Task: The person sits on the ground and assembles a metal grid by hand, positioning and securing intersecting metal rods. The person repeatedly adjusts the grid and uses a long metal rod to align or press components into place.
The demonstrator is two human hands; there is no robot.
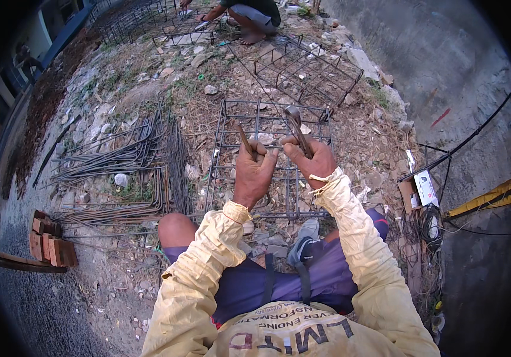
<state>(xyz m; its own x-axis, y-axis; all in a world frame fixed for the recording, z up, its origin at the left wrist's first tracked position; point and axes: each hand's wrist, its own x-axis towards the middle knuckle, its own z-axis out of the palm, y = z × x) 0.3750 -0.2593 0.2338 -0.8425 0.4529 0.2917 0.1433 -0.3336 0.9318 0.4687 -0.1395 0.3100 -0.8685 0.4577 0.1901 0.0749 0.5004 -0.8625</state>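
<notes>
My left hand (pixel 254 175) is closed around a brown rod (pixel 244 138), whose upper end sticks out above the fingers; whether it is wood or rusty metal I cannot tell. Beside it, my right hand (pixel 315 159) grips what look like pincers (pixel 294 121), their rounded metal head pointing up and away. The two hands are close together, thumbs towards each other. Below them lies a rebar cage (pixel 222 102) of thin dark bars, just in front of my knees. Any thin wire between the hands is too small to make out.
Bent rebar stirrups (pixel 118 156) and a bundle of thin wire (pixel 176 160) lie to the left, near some red bricks (pixel 62 252). Further off are another cage (pixel 312 68) and a crouching person (pixel 249 18). On the right, a white box (pixel 425 188) sits by cables.
</notes>
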